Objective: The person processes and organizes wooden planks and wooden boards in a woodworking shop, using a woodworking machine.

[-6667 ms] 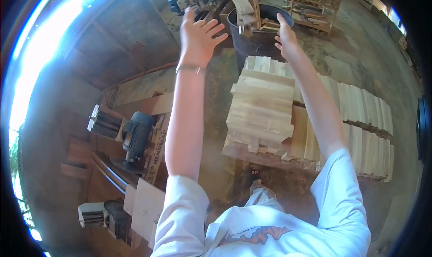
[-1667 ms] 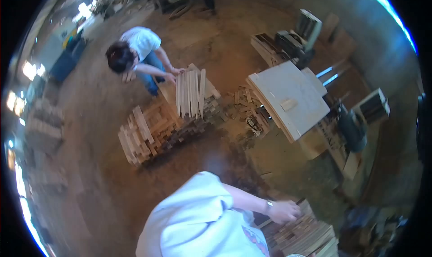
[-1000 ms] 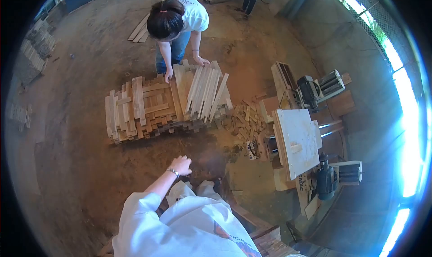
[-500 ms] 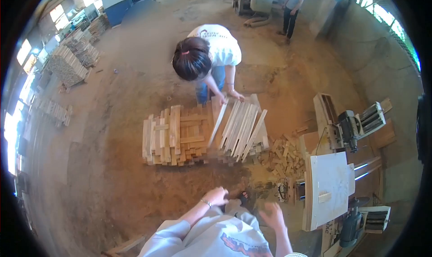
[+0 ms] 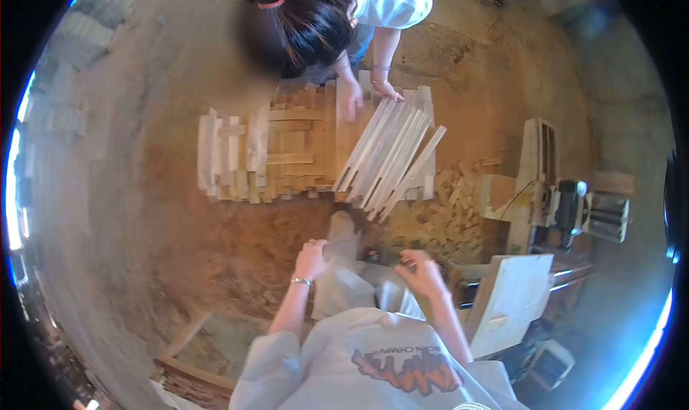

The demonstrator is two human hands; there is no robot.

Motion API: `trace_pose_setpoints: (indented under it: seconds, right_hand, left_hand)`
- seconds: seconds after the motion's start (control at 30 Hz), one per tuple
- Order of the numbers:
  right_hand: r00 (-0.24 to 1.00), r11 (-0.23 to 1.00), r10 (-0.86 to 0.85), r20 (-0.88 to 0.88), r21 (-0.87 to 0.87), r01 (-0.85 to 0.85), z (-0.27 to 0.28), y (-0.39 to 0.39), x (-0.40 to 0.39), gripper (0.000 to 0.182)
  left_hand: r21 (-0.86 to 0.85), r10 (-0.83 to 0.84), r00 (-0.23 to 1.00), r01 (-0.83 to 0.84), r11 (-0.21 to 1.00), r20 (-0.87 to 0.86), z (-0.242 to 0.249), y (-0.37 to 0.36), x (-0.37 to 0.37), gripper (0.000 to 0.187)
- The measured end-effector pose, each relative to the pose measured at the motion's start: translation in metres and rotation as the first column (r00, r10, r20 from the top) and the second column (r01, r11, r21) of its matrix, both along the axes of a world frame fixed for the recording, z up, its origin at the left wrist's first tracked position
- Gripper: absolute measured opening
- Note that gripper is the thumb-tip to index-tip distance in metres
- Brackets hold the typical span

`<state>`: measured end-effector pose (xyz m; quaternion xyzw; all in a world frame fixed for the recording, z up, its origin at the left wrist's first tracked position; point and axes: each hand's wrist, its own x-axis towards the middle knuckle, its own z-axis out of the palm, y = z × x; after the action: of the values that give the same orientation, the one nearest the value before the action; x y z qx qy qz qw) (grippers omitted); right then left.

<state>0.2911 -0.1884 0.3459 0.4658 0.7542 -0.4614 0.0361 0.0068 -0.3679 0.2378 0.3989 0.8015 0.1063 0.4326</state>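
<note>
My left hand (image 5: 311,260), with a bracelet at the wrist, hangs beside my thigh. Its fingers are loosely bent, and nothing shows in it. My right hand (image 5: 422,272) is held out over the floor on the other side, fingers bent and apart, holding nothing. Ahead of both hands, a bundle of long thin wooden strips (image 5: 384,155) lies slanted on a stack of boards. To its left is a low stack of shorter wooden boards (image 5: 233,155). Across from me a co-worker (image 5: 391,4) bends over the strips, one hand on their far ends and the other, blurred, beside them.
Small wood offcuts (image 5: 452,209) are heaped right of the strips. Further right stand a machine with a motor (image 5: 570,198) and a pale board (image 5: 511,302) near my right arm. A wooden frame (image 5: 188,337) lies at lower left. My foot (image 5: 342,225) is close to the stacks.
My view has tipped down and moved closer to the stacks. A strip the co-worker held at the left of the bundle is no longer seen apart. My leg has stepped forward.
</note>
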Motion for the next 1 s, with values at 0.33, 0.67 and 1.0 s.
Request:
trace_pose_setpoints:
  seconds: [0.33,0.67,1.0]
  right_hand:
    - [0.843,0.802,-0.526,0.116,-0.264,0.537,-0.176,0.096,0.002,0.056]
    - [0.714,0.72,-0.694,0.09,0.071,0.691,-0.308,0.238,-0.096,0.106]
    - [0.889,0.845,-0.449,0.096,0.369,0.387,-0.292,0.25,-0.11,0.108]
  left_hand:
    - [0.192,-0.037,0.987,0.067,0.979,-0.157,-0.089,0.237,-0.033,0.102]
    - [0.375,0.139,0.858,0.067,0.924,-0.494,-0.201,0.36,0.004,0.111]
    - [0.311,0.132,0.746,0.104,0.945,-0.653,-0.208,0.366,0.011,0.092]
